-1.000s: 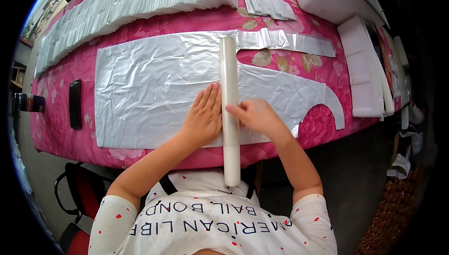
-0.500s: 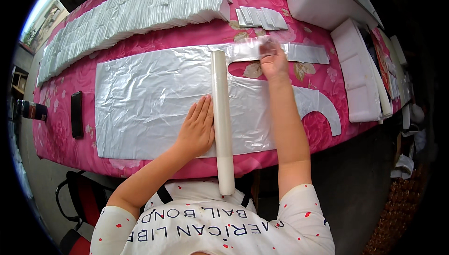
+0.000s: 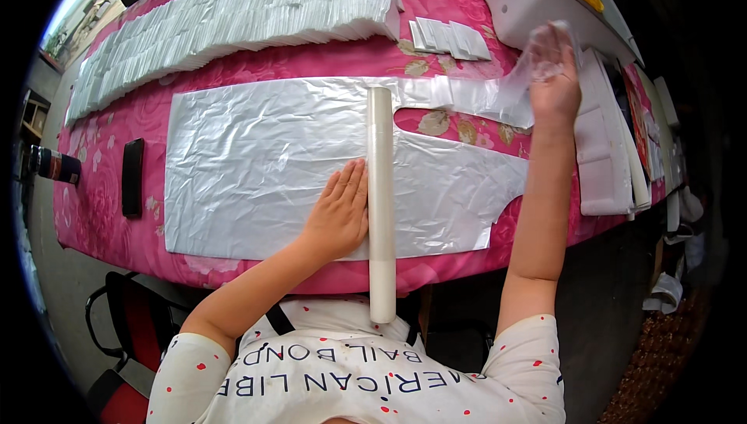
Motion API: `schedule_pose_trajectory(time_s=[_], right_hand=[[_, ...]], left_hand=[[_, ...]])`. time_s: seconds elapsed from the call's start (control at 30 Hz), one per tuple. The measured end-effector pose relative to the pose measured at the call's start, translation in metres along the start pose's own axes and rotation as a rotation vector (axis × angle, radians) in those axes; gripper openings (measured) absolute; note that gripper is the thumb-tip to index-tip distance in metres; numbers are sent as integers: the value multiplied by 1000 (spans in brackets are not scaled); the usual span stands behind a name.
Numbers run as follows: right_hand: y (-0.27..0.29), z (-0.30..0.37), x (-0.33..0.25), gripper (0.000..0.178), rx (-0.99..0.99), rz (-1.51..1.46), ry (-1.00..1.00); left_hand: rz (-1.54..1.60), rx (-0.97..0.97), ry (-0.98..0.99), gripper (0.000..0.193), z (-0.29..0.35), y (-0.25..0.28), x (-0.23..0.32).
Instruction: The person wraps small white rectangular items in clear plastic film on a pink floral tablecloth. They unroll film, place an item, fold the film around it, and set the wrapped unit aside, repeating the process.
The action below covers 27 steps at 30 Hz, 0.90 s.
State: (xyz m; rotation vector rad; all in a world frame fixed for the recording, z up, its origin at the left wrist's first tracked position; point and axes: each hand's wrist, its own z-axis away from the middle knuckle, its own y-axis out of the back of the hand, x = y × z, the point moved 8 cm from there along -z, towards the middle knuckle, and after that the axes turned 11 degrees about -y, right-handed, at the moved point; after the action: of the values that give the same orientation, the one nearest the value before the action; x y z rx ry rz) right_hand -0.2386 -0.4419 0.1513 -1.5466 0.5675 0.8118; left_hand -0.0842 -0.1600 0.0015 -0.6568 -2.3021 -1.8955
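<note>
A thin silvery-white plastic sheet (image 3: 264, 167), cut like an apron with strap-like ends, lies spread on the table. Across it, pointing toward my body, rests a long pale roll (image 3: 380, 206), its near end overhanging the table edge. My left hand (image 3: 338, 210) is open and flat on the sheet, its fingers together against the roll's left side. At the far right my right hand (image 3: 556, 74) is raised, with the sheet's far strap (image 3: 502, 97) lifted in it. Thin see-through film covers its fingers, so the exact grip is partly hidden.
Long rows of folded white plastic packets (image 3: 233, 27) stand along the far left, with a small group of packets (image 3: 450, 38) beside them. A white foam box (image 3: 521, 4) and its lid (image 3: 603, 152) bound the right. A black phone (image 3: 133, 177) and a dark jar (image 3: 56, 165) are at left.
My right hand has moved right and away from me, pulling up the far strap. The near curved strap no longer shows beyond my forearm. My left hand stays beside the roll.
</note>
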Motion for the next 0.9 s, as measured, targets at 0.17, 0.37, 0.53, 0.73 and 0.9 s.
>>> schedule_pose_trajectory(time_s=[0.17, 0.37, 0.53, 0.73, 0.9], right_hand=[[-165, 149, 179, 28, -589, 632, -245], [-225, 276, 349, 33, -881, 812, -147], [-225, 307, 355, 41, -1079, 1008, -273], [-153, 277, 217, 41, -1052, 970, 28], [-52, 238, 137, 33, -813, 1303, 288]], left_hand=[[-18, -89, -15, 58, 3, -10, -3], [-90, 69, -41, 59, -3, -20, 0], [-39, 84, -32, 59, 0, -17, -2], [170, 254, 9, 60, 3, 3, -8], [835, 441, 174, 61, -13, 36, -53]])
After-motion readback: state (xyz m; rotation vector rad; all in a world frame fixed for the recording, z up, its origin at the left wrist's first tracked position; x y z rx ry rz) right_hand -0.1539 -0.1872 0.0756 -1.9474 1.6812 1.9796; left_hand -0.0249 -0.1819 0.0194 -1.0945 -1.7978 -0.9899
